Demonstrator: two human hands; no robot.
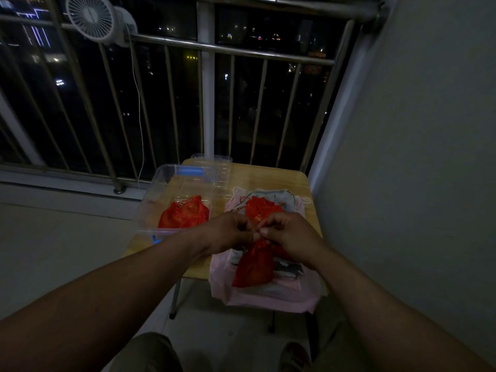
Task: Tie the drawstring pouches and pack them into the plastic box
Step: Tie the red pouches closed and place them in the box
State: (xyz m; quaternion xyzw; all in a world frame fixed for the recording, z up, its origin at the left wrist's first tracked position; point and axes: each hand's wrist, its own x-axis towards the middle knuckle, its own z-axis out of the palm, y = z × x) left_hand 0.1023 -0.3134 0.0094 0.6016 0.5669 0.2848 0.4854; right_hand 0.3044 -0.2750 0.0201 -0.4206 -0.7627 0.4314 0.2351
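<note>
A red drawstring pouch (253, 267) hangs by its neck above the near right part of the small wooden table (265, 175). My left hand (229, 232) and my right hand (288, 237) meet at the pouch's neck, and both pinch its thin cords. Another red pouch (261, 208) lies just beyond my hands on a pile of pink and grey pouches (268, 296). The clear plastic box (171, 194) stands on the left side of the table with a red pouch (185, 213) inside it.
The box's clear lid (217, 167) lies at the table's far edge. A metal railing (214, 49) and a dark window run behind the table, with a white fan (94, 17) clipped on at upper left. A grey wall (416, 157) closes the right side.
</note>
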